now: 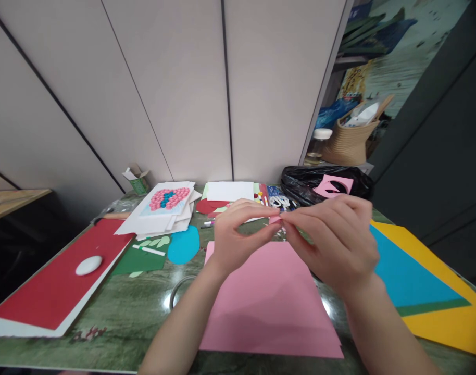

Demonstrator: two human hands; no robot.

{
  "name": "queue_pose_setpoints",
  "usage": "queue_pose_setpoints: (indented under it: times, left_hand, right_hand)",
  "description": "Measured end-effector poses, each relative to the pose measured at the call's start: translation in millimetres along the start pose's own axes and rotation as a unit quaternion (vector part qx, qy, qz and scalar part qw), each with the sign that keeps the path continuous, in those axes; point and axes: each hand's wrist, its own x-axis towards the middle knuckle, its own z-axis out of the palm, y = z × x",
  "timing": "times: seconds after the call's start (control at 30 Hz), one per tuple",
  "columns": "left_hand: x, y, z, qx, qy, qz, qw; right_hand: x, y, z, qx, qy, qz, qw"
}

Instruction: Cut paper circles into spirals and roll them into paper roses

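My left hand and my right hand meet in the middle of the view, above the table. Between their fingertips they pinch a small piece of pink paper; its full shape is hidden by the fingers. Below my hands lie sheets of pink paper, stacked slightly askew. To the left of my left hand a blue paper circle rests on the table. Behind my fingers a white sheet lies over red and light green paper.
At left are red sheets with a white oval object, and green paper with a marker. A picture of pink and blue dots tops a paper stack. At right are blue and yellow sheets, and a black bag.
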Motion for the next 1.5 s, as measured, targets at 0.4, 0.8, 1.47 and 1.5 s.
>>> queue_pose_setpoints:
  times: [0.4,0.8,1.47,1.5]
  left_hand:
    - [-1,3,3.0,-0.061,-0.015,-0.152,0.986]
    - [1,1,5.9,-0.094,-0.022,-0.246,0.965]
    - [-2,1,0.0,-0.028,-0.014,-0.115,0.993]
    - [-2,1,0.6,-0.048,-0.006,-0.134,0.990]
  right_hand:
    - [-2,3,9,0.063,-0.043,0.042,0.996]
    - [-8,5,15,0.083,-0.073,0.131,0.985]
    - [-3,9,6,0.138,-0.074,0.118,0.981]
    - [-2,8,5,0.155,-0.078,0.130,0.976]
